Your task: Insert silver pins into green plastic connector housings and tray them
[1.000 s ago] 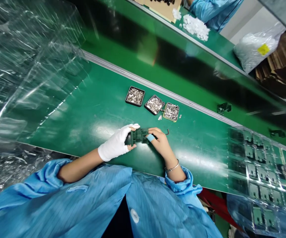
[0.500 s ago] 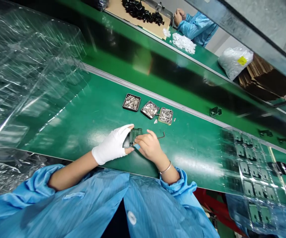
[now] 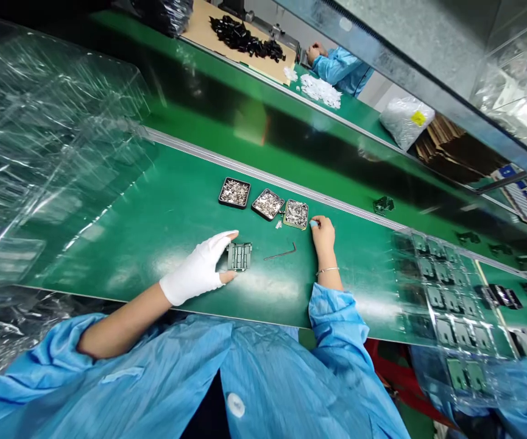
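My left hand, in a white glove with bare fingertips, holds a small dark green plastic housing between thumb and fingers. Parallel slots show on the housing's upper face. To the right, my right hand is down at the tabletop beside the rightmost dish, its fingertips pinched together. A blue cover sits on one fingertip. Whatever lies in that pinch is hidden. Between my hands an L-shaped hex key rests on the green table.
Three square dishes of small metal parts, a left dish, a middle dish and a right dish, stand before the metal rail. Clear trays with green housings lie right. Clear plastic packaging covers the left. A co-worker's sleeve shows beyond.
My right hand has left the housing and moved right and away from me, to the table beside the right dish. The housing stays in my left hand, and the hex key is now fully uncovered.
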`<state>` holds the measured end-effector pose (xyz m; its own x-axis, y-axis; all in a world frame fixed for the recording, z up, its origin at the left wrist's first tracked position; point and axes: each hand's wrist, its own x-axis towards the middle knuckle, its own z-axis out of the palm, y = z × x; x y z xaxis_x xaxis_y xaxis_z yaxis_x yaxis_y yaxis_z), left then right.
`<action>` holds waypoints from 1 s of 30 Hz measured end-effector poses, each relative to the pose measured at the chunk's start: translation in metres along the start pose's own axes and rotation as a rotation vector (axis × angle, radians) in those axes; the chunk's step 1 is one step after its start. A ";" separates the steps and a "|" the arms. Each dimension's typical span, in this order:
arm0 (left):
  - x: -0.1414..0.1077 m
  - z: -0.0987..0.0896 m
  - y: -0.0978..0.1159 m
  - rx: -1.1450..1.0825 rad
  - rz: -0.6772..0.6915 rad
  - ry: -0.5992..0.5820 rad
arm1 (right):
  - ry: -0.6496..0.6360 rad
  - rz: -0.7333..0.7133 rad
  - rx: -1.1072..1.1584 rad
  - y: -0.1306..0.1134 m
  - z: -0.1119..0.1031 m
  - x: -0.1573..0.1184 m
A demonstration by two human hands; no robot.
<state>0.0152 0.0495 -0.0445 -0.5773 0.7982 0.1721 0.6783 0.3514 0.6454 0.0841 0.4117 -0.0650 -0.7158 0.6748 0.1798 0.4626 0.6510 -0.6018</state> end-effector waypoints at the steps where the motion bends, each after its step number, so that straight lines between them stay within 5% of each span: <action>1: 0.000 -0.002 0.000 -0.008 -0.005 0.030 | 0.010 -0.002 -0.002 -0.001 0.001 -0.001; 8: 0.008 -0.026 0.005 -0.025 0.012 0.309 | 0.088 -0.090 0.134 -0.043 -0.010 -0.035; 14: 0.033 -0.023 0.019 -0.098 0.040 0.234 | -0.204 -0.468 0.299 -0.106 0.011 -0.086; 20: 0.053 0.010 -0.012 -0.719 -0.313 0.337 | -0.211 -0.333 0.330 -0.094 0.020 -0.078; 24: 0.059 0.010 -0.029 -1.009 -0.373 0.565 | -0.275 -0.377 0.361 -0.093 0.025 -0.082; 26: 0.055 -0.003 -0.035 -0.925 -0.377 0.628 | -0.319 -0.435 0.379 -0.097 0.027 -0.088; 30: 0.025 -0.042 -0.049 -0.296 -0.368 0.435 | -0.358 -0.490 0.339 -0.099 0.029 -0.093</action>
<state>-0.0520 0.0317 -0.0409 -0.9223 0.3580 0.1460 0.2820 0.3647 0.8874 0.0893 0.2741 -0.0447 -0.9558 0.1367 0.2604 -0.1053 0.6677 -0.7370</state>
